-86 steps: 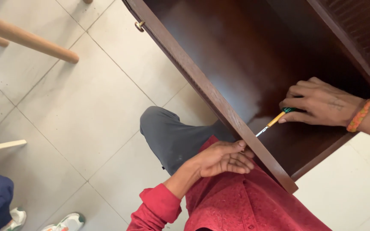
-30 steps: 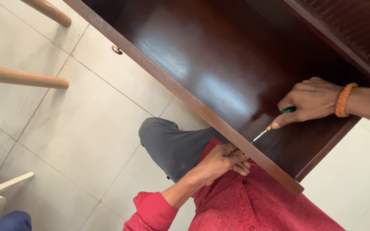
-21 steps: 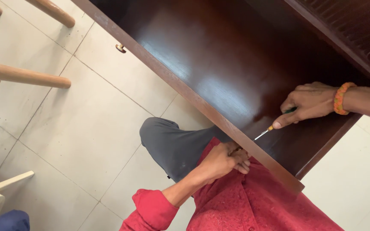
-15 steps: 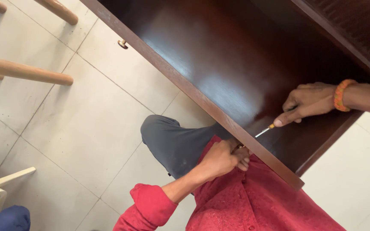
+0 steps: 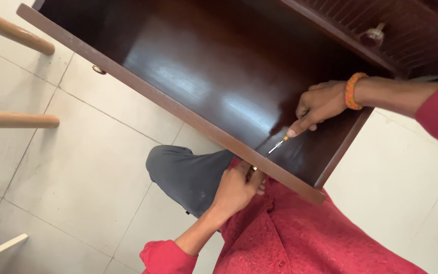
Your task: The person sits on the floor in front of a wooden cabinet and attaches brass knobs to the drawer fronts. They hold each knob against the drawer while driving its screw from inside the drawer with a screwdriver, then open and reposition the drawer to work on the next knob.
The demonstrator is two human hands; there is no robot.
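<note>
A dark brown wooden drawer is pulled out over my lap. My right hand, with an orange bead bracelet on its wrist, is inside the drawer and grips a small screwdriver whose tip points at the inside of the drawer's front panel. My left hand is outside, pressed against the front panel's outer face, fingers closed on a small brass fitting that is mostly hidden. My grey trouser knee lies below it.
A brass knob shows further left on the front panel. Pale wooden chair legs stick in from the left over a white tiled floor. A glass knob sits on the cabinet at top right.
The view has shifted a little. My right hand has slid down the screwdriver so its handle is mostly covered. My left hand has pressed closer under the front panel.
</note>
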